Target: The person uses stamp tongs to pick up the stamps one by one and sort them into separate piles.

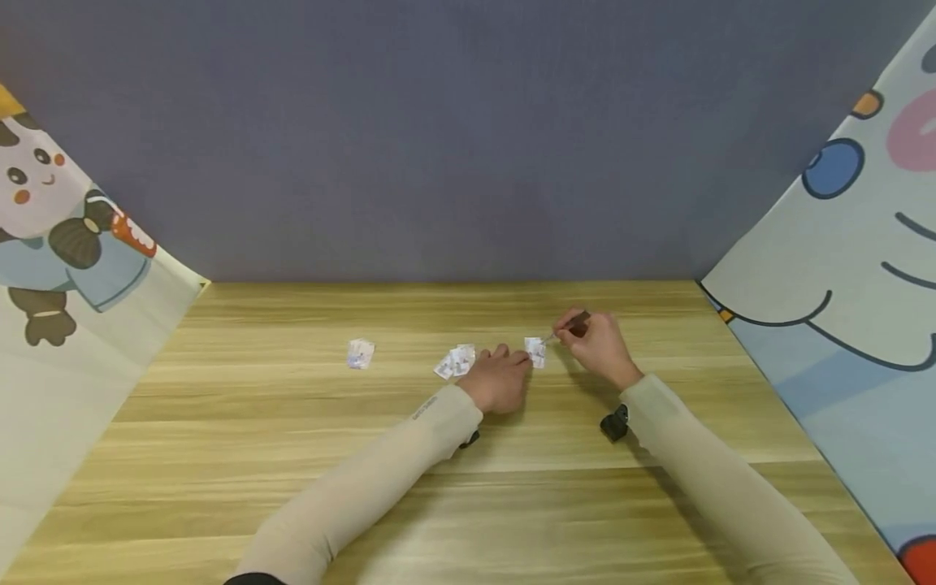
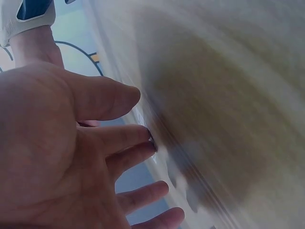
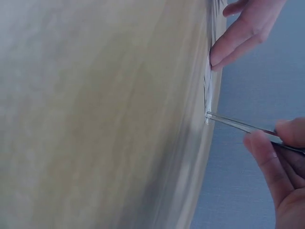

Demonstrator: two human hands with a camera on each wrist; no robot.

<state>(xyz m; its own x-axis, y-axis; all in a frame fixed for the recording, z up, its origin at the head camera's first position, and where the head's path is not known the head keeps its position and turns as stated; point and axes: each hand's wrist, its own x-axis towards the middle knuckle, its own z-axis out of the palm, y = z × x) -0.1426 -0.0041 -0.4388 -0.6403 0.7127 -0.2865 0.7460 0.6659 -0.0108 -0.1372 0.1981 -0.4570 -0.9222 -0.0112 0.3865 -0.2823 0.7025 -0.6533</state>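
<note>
A small white printed piece point(image 1: 535, 349), like a sticker sheet or packet, lies on the wooden table. The left hand point(image 1: 500, 382) rests its fingertips on the near-left edge of this piece. In the left wrist view the left hand point(image 2: 90, 143) has its fingers extended and its thumb apart. The right hand point(image 1: 603, 349) pinches a pair of tweezers point(image 1: 578, 320) between thumb and fingers. In the right wrist view the tips of the tweezers point(image 3: 240, 126) touch the end of the white piece point(image 3: 208, 100). Whether they grip its edge I cannot tell.
Several similar white pieces point(image 1: 461, 359) overlap just left of the left hand. Farther left lies another small stack point(image 1: 361, 353). A grey wall panel point(image 1: 453, 162) stands behind the table point(image 1: 307, 455), with cartoon-printed sheets point(image 1: 66, 325) at both sides.
</note>
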